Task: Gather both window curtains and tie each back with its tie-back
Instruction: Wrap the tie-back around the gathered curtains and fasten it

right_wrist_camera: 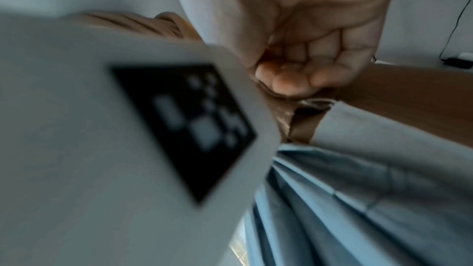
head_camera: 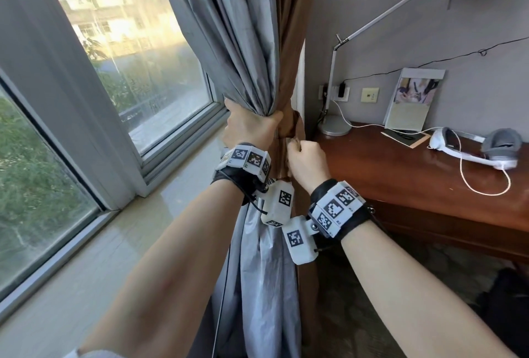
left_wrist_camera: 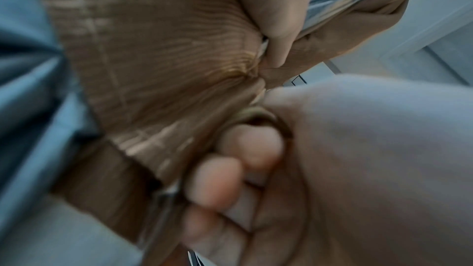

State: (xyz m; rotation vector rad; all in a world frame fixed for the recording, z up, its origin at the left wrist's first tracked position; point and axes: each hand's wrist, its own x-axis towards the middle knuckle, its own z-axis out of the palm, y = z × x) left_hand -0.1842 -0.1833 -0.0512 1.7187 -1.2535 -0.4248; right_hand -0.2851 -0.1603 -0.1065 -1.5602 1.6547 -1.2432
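A curtain with a grey lining point(head_camera: 246, 43) and a brown face point(head_camera: 292, 28) hangs bunched at the right side of the window. My left hand point(head_camera: 249, 128) grips the gathered bundle at its waist, thumb over the brown tie-back point(head_camera: 294, 126) wrapped there. Just below and to the right, my right hand point(head_camera: 307, 161) is fisted, pinching the tie-back's end against the bundle. In the left wrist view the brown fabric point(left_wrist_camera: 158, 68) fills the frame, with the right hand's curled fingers point(left_wrist_camera: 230, 169) beside it. The right wrist view shows curled fingers point(right_wrist_camera: 302, 76) on brown cloth above grey folds point(right_wrist_camera: 345, 199).
A wooden desk point(head_camera: 415, 174) stands close on the right with a lamp point(head_camera: 335, 126), a white cable, a headset point(head_camera: 475, 148) and a leaning booklet point(head_camera: 412, 100). The window point(head_camera: 137, 43) and stone sill point(head_camera: 114, 243) lie to the left. Wall sockets sit behind the lamp.
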